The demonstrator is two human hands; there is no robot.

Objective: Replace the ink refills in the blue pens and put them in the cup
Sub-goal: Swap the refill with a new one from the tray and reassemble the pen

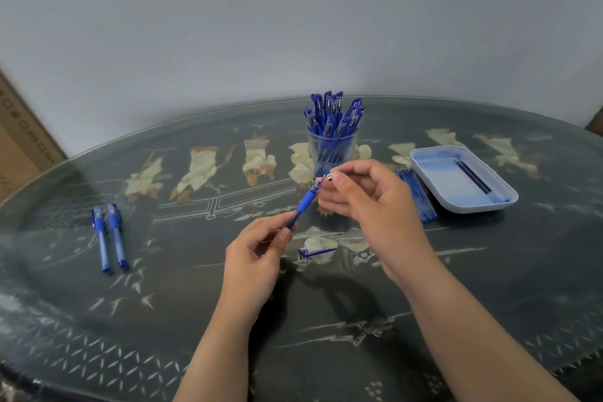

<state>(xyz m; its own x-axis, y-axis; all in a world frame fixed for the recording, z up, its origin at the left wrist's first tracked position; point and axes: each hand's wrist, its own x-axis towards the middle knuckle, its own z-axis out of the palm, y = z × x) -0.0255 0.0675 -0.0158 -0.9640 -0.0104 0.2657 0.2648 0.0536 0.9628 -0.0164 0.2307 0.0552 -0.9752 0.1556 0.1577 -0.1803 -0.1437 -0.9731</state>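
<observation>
While the left hand (257, 254) grips the lower barrel of a blue pen (301, 206), tilted above the table (195, 303), the right hand (362, 202) pinches a small metal tip (330, 177) just beside the pen's upper end; a loose cap (316, 251) lies beneath. Cup (332, 153) behind, full of upright pens; two pens (109, 235) lie well left; refills (416, 196) just beside the tray (473, 206).

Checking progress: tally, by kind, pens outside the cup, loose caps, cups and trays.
Pens lying on the table: 2
Pen gripped by left hand, tip pinched by right hand: 1
Loose cap: 1
Cup: 1
Tray: 1
Total: 6
</observation>
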